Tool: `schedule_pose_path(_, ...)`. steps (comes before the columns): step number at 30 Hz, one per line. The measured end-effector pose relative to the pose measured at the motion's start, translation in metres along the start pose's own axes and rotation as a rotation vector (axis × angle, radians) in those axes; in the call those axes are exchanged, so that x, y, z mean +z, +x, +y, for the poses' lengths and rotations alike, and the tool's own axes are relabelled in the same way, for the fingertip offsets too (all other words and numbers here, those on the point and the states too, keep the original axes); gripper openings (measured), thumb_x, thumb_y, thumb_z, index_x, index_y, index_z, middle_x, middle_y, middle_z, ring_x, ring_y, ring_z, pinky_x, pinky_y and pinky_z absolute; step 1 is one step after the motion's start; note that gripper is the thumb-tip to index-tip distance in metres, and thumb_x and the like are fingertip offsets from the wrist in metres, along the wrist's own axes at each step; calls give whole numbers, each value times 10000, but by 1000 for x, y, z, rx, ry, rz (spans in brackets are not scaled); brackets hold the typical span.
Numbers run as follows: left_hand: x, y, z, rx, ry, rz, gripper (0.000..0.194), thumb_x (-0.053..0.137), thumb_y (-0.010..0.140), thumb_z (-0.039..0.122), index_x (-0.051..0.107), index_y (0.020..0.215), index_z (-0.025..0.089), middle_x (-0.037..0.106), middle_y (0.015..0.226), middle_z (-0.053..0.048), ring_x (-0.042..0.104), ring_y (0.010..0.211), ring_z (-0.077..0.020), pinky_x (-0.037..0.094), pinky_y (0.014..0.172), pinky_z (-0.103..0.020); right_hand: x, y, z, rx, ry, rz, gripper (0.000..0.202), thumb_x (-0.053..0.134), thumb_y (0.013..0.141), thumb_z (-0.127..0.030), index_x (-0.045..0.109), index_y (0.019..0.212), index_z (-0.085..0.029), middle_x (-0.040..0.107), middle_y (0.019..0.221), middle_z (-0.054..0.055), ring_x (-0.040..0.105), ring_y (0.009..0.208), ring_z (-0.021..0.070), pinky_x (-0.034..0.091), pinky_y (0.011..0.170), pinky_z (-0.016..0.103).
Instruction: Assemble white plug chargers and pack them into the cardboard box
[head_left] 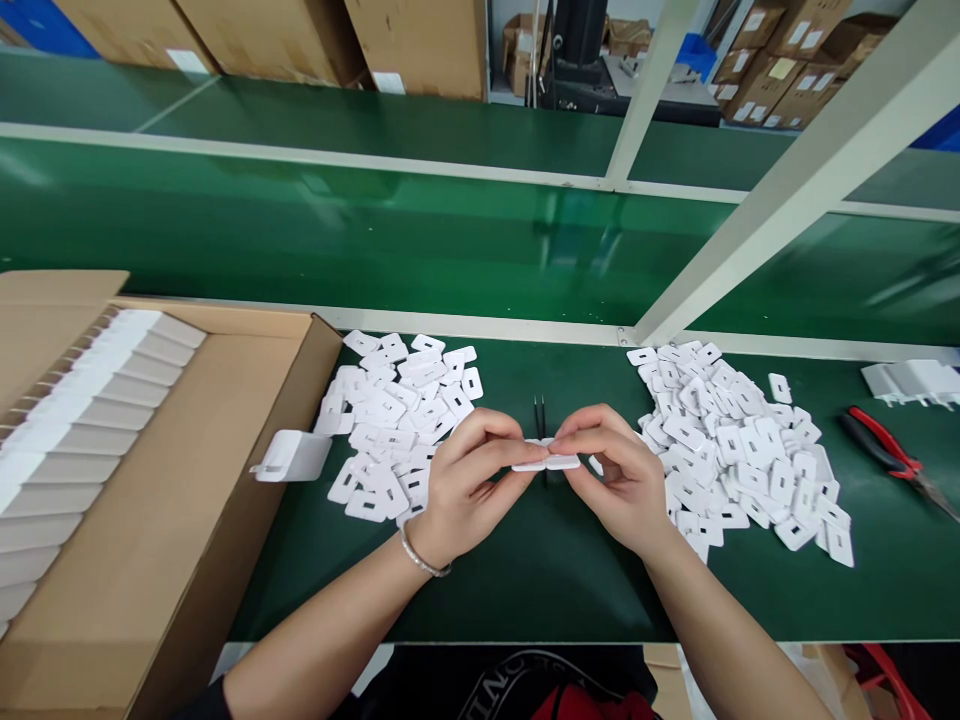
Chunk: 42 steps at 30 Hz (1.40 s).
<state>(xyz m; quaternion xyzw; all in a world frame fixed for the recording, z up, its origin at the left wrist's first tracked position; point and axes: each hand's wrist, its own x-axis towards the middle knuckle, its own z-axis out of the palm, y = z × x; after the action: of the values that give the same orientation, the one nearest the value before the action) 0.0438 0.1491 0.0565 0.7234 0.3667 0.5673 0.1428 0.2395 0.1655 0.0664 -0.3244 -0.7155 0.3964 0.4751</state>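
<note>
Two small white plastic plates meet edge to edge between my hands, over the middle of the green bench. My left hand (480, 480) pinches the left white plate (529, 466) between thumb and fingers. In the same way my right hand (611, 475) grips the right white plate (562, 462). Black tweezers (540, 412) lie on the bench just behind my fingertips, partly hidden by them. To the left spreads a pile of white slotted plates (382, 405), and to the right a larger pile of similar plates (742, 440).
At the left stands an open cardboard box (225, 440) with a row of white parts (97, 400). A white plastic housing (292, 456) lies beside it. Red-and-black pliers (885, 450) and white parts (911, 382) are at the right. A pale metal post (750, 220) slants up behind the bench.
</note>
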Motion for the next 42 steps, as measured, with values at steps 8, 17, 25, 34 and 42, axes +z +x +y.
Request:
schedule_pose_path(8, 1, -1, -1, 1, -16, 6, 214, 719, 925, 37, 722, 1063, 201, 602, 934, -14, 636, 789, -110, 542, 616, -216, 0, 0, 0, 4, -8, 0, 232, 650, 991, -136, 775, 1093, -303, 667, 1035, 52, 687, 944, 192, 594, 773, 364)
schedule_pose_path(17, 0, 0, -1, -1, -1, 2, 216, 711, 941, 61, 721, 1079, 226, 611, 921, -14, 641, 776, -119, 536, 587, -220, 0, 0, 1, 13, -17, 13, 208, 661, 986, -146, 781, 1069, -294, 677, 1004, 52, 692, 915, 191, 599, 749, 355)
schedule_pose_path(25, 2, -1, -2, -19, -24, 13, 214, 725, 933, 56, 729, 1070, 220, 611, 923, -17, 642, 795, -120, 548, 601, -219, 1, 1, -1, 27, 2, 13, 199, 659, 987, -160, 791, 1059, -289, 665, 973, 54, 681, 863, 178, 602, 691, 322)
schedule_pose_path(34, 2, -1, -2, -32, -38, 12, 183, 727, 938, 68, 731, 1056, 208, 609, 919, -19, 638, 779, -112, 529, 579, -210, 2, 2, -2, 27, 22, 4, 226, 662, 986, -134, 793, 1076, -295, 639, 949, 41, 659, 823, 153, 589, 655, 284)
schedule_pose_path(42, 2, -2, -2, -63, -50, 9, 123, 709, 963, 110, 721, 1039, 207, 636, 899, -19, 630, 740, -107, 483, 544, -206, 3, 0, 0, 62, 46, 20, 137, 673, 994, -182, 777, 1023, -266, 620, 867, 16, 649, 702, 131, 554, 564, 265)
